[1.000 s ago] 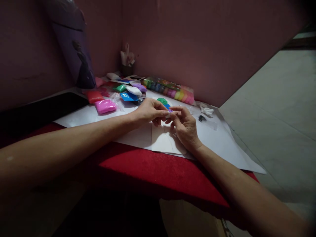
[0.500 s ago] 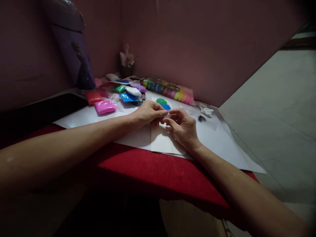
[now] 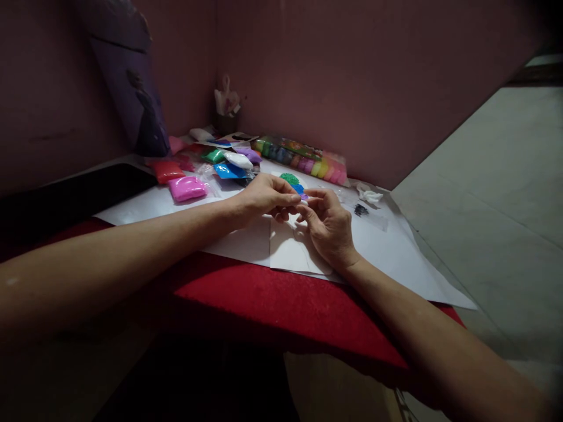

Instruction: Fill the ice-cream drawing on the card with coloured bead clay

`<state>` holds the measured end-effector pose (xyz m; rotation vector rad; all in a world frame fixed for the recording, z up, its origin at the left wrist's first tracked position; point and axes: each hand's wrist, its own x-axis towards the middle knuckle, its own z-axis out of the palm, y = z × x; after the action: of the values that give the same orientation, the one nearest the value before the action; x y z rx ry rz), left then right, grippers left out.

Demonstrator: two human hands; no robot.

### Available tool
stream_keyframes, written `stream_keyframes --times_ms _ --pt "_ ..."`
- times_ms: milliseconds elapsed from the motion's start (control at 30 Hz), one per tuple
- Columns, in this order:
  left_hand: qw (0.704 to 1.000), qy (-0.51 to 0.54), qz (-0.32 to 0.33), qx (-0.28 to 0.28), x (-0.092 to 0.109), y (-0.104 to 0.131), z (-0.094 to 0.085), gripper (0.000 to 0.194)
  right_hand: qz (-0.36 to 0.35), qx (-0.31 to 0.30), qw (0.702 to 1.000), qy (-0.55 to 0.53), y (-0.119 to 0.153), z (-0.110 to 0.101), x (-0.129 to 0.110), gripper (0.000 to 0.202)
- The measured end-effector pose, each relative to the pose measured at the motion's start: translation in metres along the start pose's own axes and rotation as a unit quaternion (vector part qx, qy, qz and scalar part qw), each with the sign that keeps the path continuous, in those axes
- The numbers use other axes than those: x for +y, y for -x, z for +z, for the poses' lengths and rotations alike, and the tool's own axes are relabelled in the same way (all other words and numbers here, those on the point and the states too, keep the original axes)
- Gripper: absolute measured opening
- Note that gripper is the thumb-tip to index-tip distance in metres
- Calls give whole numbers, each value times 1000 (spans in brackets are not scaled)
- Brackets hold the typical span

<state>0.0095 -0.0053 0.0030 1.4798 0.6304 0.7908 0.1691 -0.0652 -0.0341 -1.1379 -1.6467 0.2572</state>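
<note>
My left hand (image 3: 275,199) and my right hand (image 3: 326,220) meet over a white card (image 3: 292,252), fingertips pinched together. Between them is a small white piece of clay (image 3: 303,203), mostly covered by the fingers. Just beyond the fingertips, a green clay patch (image 3: 289,179) and a blue clay patch (image 3: 298,189) lie on the card. A bit of purple (image 3: 304,197) shows beside the blue. The card's middle is partly hidden by my hands and their shadow.
Left of my hands lie a pink clay packet (image 3: 187,188), a red packet (image 3: 168,172) and a blue packet (image 3: 230,170). Behind is a pack of coloured clay (image 3: 303,158). A black clump (image 3: 361,210) and crumpled white tissue (image 3: 370,194) lie right, on white paper (image 3: 396,258).
Both hands stay together with small finger shifts. The purple bit now shows beside the blue patch, and less of the white clay is visible between the fingertips.
</note>
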Motion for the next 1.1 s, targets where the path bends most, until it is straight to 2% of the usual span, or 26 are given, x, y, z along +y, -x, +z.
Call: stream_keyframes --times_ms 100,267,433,633,733,933,1100 --pt "1000 17 8 16 0 -1 1 11 24 -3 999 -25 -1 0 0 23" --pt "1000 17 11 2 -2 -2 0 9 -3 -5 999 -38 0 0 -2 13" --pt "1000 15 -12 -15 -1 -1 -1 13 -5 0 999 -52 0 1 -2 11" --pt "1000 0 -2 15 0 -1 1 11 14 -13 999 -40 -1 1 1 20" --pt "1000 4 1 8 -1 -1 1 10 16 -3 999 -43 -1 1 -1 16" --pt "999 6 -32 -11 -2 0 -2 14 3 19 999 -49 0 0 -3 15" --pt "998 15 -50 -17 -1 -1 -3 15 4 -1 999 -47 1 1 -2 14"
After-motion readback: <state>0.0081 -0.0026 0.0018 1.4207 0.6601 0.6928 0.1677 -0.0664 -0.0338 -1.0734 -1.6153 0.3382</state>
